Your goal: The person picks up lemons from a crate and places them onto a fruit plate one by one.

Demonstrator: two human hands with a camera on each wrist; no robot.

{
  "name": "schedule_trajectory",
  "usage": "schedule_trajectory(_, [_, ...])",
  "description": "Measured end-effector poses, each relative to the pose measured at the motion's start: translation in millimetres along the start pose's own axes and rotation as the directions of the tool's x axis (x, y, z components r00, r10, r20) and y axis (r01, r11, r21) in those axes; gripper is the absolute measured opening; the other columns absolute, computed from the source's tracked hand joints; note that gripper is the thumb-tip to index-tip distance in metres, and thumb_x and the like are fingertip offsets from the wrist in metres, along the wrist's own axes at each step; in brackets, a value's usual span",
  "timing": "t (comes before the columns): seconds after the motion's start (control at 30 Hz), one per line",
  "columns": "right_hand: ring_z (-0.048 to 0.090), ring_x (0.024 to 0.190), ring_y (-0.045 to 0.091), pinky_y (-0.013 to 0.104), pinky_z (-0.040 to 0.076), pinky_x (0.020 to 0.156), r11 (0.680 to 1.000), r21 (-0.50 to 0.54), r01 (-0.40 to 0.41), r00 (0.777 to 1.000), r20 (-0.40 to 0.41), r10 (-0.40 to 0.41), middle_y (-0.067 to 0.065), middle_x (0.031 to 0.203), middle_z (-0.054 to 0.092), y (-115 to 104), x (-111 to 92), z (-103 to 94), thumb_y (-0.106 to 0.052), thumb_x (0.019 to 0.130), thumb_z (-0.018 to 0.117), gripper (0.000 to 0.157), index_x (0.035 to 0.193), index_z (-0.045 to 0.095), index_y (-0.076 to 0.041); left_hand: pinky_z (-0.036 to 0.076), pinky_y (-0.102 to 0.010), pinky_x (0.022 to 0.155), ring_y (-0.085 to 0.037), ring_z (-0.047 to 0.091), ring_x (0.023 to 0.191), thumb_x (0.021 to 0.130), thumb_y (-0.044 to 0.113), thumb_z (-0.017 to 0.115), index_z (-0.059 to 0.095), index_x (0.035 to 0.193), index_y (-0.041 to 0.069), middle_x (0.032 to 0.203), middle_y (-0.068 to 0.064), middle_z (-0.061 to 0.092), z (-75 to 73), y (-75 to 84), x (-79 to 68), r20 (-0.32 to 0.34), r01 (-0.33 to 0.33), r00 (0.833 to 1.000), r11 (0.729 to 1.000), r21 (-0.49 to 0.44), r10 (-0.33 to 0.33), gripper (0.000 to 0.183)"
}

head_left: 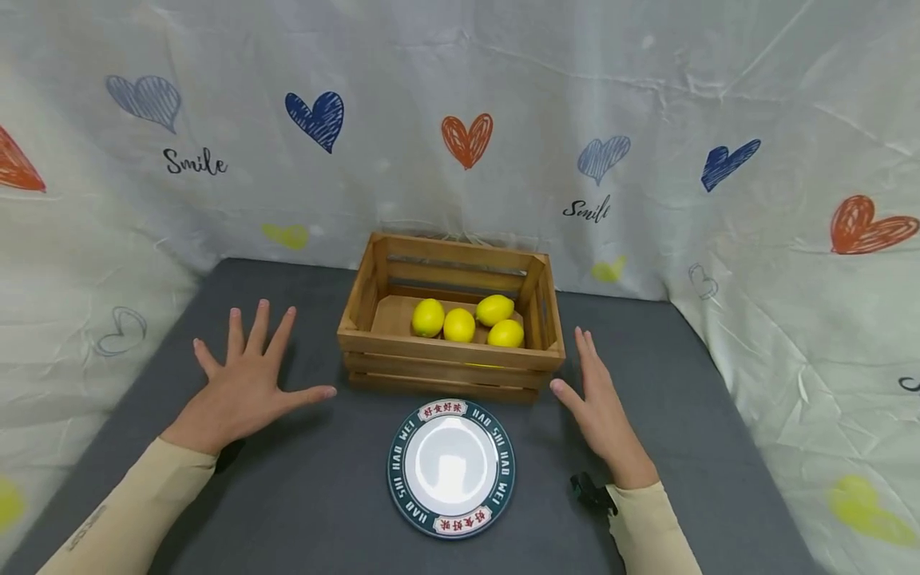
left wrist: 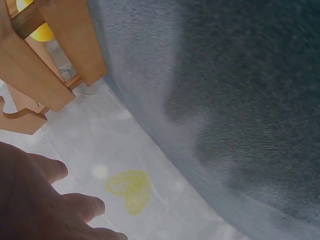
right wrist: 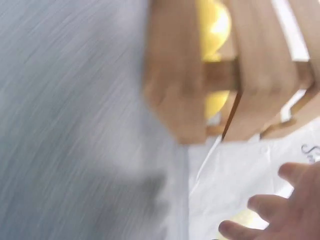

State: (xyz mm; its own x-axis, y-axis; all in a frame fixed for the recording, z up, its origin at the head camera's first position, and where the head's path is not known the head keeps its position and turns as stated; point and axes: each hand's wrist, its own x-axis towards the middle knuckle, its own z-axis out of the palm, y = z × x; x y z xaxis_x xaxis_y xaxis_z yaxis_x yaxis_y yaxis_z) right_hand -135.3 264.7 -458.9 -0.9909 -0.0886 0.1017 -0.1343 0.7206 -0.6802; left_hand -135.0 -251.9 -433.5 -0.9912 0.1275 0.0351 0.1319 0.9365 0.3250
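My left hand (head_left: pixel 240 391) is held over the dark table to the left of a wooden crate (head_left: pixel 449 363), fingers spread wide and holding nothing. At the crate's right front corner is my right hand (head_left: pixel 600 403), its fingers straight and its thumb apart, also holding nothing. Several yellow lemons (head_left: pixel 458 325) lie inside the crate, mostly toward its right side. In front of the crate a round plate (head_left: pixel 450 519) with a green patterned rim and white middle lies on the table. Both wrist views show fingers near the slatted crate (right wrist: pixel 260 70).
The dark grey tabletop (head_left: pixel 302 511) runs back to a white cloth (head_left: pixel 402 64) printed with hearts and words, which hangs behind and along both sides. The crate stands near the table's back edge.
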Motion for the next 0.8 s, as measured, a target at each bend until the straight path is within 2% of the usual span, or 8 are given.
schedule_trajectory(0.13, [0.013,0.169,0.04,0.076,0.016,0.129,0.979,0.184,0.091,0.993,-0.091,-0.076,0.0,0.184,0.007,-16.0,12.5,8.1,-0.057,0.109,0.051,0.081,0.175,0.009,-0.035,-0.019,-0.095,0.103,-0.053,-0.032,0.159,0.082,0.088,0.068,-0.011,0.174,0.026,0.178,-0.015,-0.026,-4.8,2.1,1.9,0.007,-0.002,1.0,1.0,-0.008,0.003,0.136])
schedule_trajectory(0.23, [0.018,0.169,0.035,0.072,0.018,0.131,0.933,0.323,0.158,0.98,-0.166,-0.108,-0.002,0.183,0.015,-26.1,20.5,15.6,-0.053,0.11,0.046,0.074,0.174,0.015,-0.036,-0.019,-0.095,0.105,-0.05,-0.034,0.159,0.084,0.086,0.068,-0.012,0.173,0.028,0.178,-0.01,-0.028,-9.6,3.6,2.8,-0.003,-0.016,1.0,1.0,-0.021,0.016,0.134])
schedule_trajectory(0.33, [0.02,0.168,0.03,0.07,0.017,0.132,0.879,0.427,0.213,0.967,-0.217,-0.129,-0.006,0.182,0.017,-31.5,26.2,23.6,-0.041,0.108,0.044,0.07,0.174,0.018,-0.037,-0.018,-0.094,0.107,-0.047,-0.036,0.159,0.085,0.082,0.071,-0.014,0.173,0.031,0.178,-0.007,-0.029,-15.7,8.1,4.4,-0.014,-0.037,0.999,0.998,-0.051,0.036,0.132])
schedule_trajectory(0.4, [0.02,0.168,0.026,0.068,0.014,0.133,0.859,0.457,0.232,0.962,-0.236,-0.134,-0.009,0.181,0.018,-31.8,28.3,27.9,-0.034,0.107,0.043,0.071,0.173,0.019,-0.037,-0.017,-0.093,0.108,-0.044,-0.036,0.16,0.086,0.08,0.072,-0.014,0.173,0.032,0.178,-0.005,-0.029,-20.4,14.0,6.2,-0.014,-0.045,0.999,0.997,-0.07,0.044,0.131])
schedule_trajectory(0.53, [0.018,0.168,0.021,0.066,0.011,0.134,0.844,0.477,0.244,0.959,-0.25,-0.136,-0.012,0.182,0.017,-30.1,32.4,35.4,-0.027,0.107,0.042,0.072,0.173,0.018,-0.04,-0.014,-0.092,0.112,-0.043,-0.035,0.161,0.086,0.079,0.073,-0.014,0.172,0.032,0.178,-0.004,-0.029,-31.3,25.6,12.7,-0.022,-0.07,0.997,0.995,-0.069,0.069,0.131])
schedule_trajectory(0.7, [0.013,0.169,0.021,0.068,0.007,0.134,0.848,0.474,0.236,0.961,-0.246,-0.13,-0.016,0.182,0.012,-30.3,36.8,43.0,-0.026,0.108,0.04,0.073,0.173,0.014,-0.042,-0.013,-0.086,0.12,-0.043,-0.03,0.163,0.084,0.08,0.075,-0.008,0.174,0.028,0.181,-0.007,-0.023,-53.2,44.6,26.6,-0.061,-0.145,0.988,0.989,-0.009,0.144,0.133])
schedule_trajectory(0.8, [0.012,0.169,0.022,0.07,0.006,0.133,0.849,0.474,0.232,0.961,-0.247,-0.124,-0.016,0.182,0.012,-31.9,38.2,45.7,-0.03,0.109,0.039,0.07,0.174,0.014,-0.042,-0.004,-0.082,0.125,-0.046,-0.02,0.166,0.084,0.081,0.073,0.001,0.176,0.026,0.183,-0.01,-0.014,-70.9,62.2,36.7,-0.065,-0.193,0.979,0.981,0.02,0.194,0.129])
